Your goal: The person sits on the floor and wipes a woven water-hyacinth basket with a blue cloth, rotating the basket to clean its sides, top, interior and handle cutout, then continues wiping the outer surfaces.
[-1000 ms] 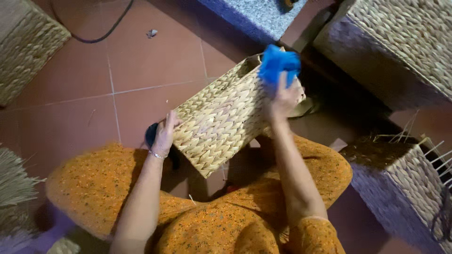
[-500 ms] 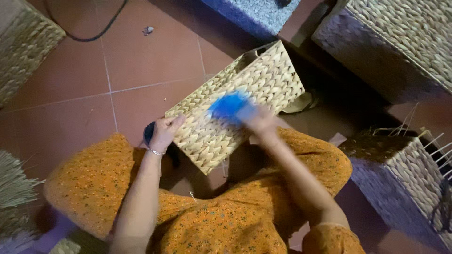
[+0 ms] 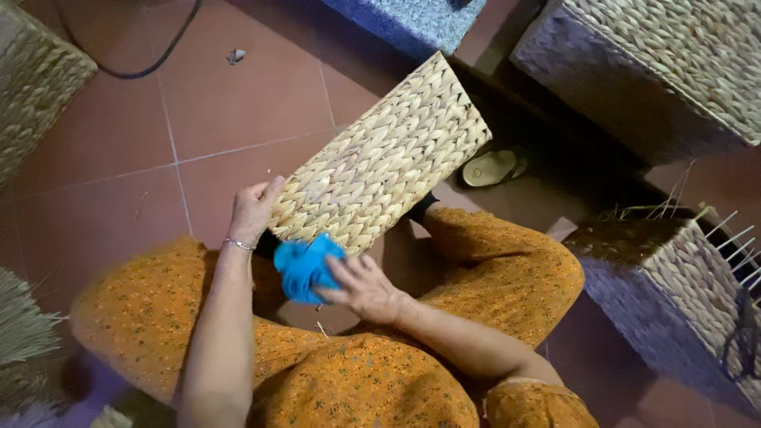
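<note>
Woven basket (image 3: 380, 158) long axis up-right, left hand (image 3: 254, 210) gripping edge, right hand (image 3: 361, 287) fingers pressing blue cloth (image 3: 305, 265)

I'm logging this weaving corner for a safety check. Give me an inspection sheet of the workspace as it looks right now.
Surface: red tiled floor, bits of debris.
Job's things: woven basket tilted over the lap; blue cloth at its lower edge.
Clutter: sandal, straw bundle.
Grips: left hand steadies the basket; right hand presses the cloth.
Cables: black cable on the floor.
Surroundings: more woven baskets, one unfinished.
</note>
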Demonstrator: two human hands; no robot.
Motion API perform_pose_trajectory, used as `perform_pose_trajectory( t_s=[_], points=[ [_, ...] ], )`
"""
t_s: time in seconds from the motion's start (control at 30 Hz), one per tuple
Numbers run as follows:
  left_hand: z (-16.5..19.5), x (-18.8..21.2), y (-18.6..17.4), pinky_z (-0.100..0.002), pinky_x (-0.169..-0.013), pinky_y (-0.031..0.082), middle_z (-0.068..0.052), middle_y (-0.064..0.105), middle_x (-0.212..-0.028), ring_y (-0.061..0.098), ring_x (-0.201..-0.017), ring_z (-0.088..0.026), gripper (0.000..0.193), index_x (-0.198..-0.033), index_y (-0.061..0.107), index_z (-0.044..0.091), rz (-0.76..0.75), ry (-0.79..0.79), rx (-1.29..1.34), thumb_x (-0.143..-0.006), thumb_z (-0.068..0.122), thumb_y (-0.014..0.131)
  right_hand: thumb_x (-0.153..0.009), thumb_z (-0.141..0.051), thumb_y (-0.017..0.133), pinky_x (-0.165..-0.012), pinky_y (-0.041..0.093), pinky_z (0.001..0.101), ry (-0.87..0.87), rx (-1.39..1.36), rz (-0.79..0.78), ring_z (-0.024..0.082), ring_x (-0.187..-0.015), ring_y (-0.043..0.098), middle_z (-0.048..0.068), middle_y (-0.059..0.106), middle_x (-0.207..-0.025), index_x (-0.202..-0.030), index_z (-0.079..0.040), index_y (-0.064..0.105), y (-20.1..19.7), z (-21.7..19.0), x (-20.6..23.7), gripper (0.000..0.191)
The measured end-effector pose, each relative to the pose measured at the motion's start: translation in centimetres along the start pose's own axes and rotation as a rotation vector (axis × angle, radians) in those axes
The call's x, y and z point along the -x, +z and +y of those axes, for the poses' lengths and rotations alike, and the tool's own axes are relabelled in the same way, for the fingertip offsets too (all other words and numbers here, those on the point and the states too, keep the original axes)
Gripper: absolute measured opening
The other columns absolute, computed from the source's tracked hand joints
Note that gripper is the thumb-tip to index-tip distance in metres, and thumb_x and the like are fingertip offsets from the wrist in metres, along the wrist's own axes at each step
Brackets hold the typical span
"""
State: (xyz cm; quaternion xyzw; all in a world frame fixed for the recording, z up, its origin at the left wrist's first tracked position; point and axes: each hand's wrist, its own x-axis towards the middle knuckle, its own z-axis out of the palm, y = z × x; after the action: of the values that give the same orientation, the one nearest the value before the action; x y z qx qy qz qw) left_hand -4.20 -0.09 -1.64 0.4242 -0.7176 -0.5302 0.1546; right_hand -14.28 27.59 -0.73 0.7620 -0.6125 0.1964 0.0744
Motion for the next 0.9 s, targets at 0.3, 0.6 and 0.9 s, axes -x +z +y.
perform_pose_trajectory(
  t_s=[0.3, 0.6, 0.9],
  points=[
    [-0.9, -0.5, 0.5, -0.036, -0.082, 0.049, -0.016, 0.063, -0.09, 0.055, -0.09, -0.015, 0.072, -0.098, 0.071, -0.01, 0.005, -0.051, -0.192, -0.109, 0.059, 0.053, -0.102, -0.014, 0.063, -0.053, 0.05, 0.0388, 0.745, 0.381, 0.347, 0.024, -0.075, 0.059, 0.012, 0.064, -0.091, -0.125, -0.017, 0.067, -3.2, 22.0, 5.0, 0.024],
    [0.2, 0.2, 0.6, -0.039, -0.103, 0.047, -0.018, 0.074, -0.115, 0.065, -0.113, -0.024, 0.083, -0.109, 0.075, -0.006, -0.022, -0.113, 0.139, -0.1, 0.069, 0.041, -0.099, -0.037, 0.068, -0.056, 0.049, 0.0284, 1.078, -0.694, -0.001, 0.014, -0.073, 0.061, 0.008, 0.068, -0.085, -0.115, -0.013, 0.07, -0.6, 6.9, -0.9, 0.029],
    [-0.2, 1.4, 0.1, -0.034, -0.108, 0.038, -0.013, 0.069, -0.126, 0.058, -0.126, -0.02, 0.075, -0.132, 0.061, -0.002, -0.024, -0.078, 0.16, -0.1, 0.065, 0.044, -0.096, -0.025, 0.068, -0.058, 0.05, 0.0309, 0.883, -0.598, 0.11, 0.014, -0.07, 0.063, 0.005, 0.071, -0.088, -0.1, -0.018, 0.07, -4.7, 14.7, -6.4, 0.009]
  ],
)
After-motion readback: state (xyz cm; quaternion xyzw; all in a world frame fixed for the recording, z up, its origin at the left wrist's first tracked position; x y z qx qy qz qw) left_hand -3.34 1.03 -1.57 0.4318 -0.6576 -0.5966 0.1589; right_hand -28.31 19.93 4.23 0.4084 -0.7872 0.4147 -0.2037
